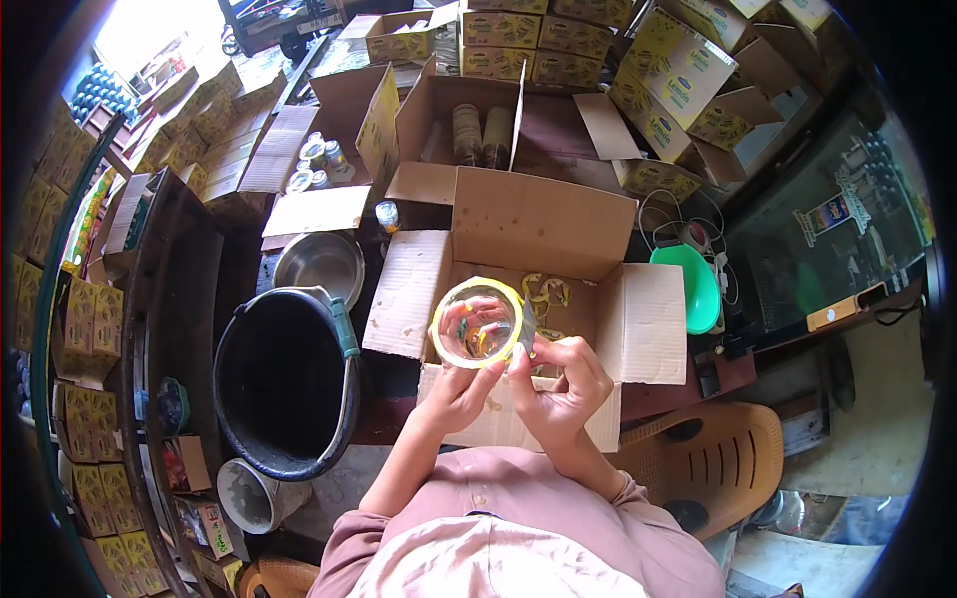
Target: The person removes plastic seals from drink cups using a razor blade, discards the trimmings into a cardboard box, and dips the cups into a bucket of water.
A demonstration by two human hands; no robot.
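Above an opened cardboard carton (543, 214), I hold up a round, see-through thing with a yellow rim (521, 317). Whether it is a jar or a roll of tape I cannot tell. My left hand (459, 391) grips it from below and behind, its fingers showing through the round opening. At the right side of the rim, my right hand (560, 387) has thumb and forefinger pinched together against the edge, beside a greyish clear band. Yellow loop-shaped strips (546, 291) lie inside the carton below.
To the left stand a black bucket (349, 419), a steel bowl (344, 257) and a small white bucket (249, 495). A green basin (688, 291) and cables are on the right, near a brown plastic chair (733, 448). Cartons with jars (333, 154) and stacked yellow boxes (498, 30) fill the back.
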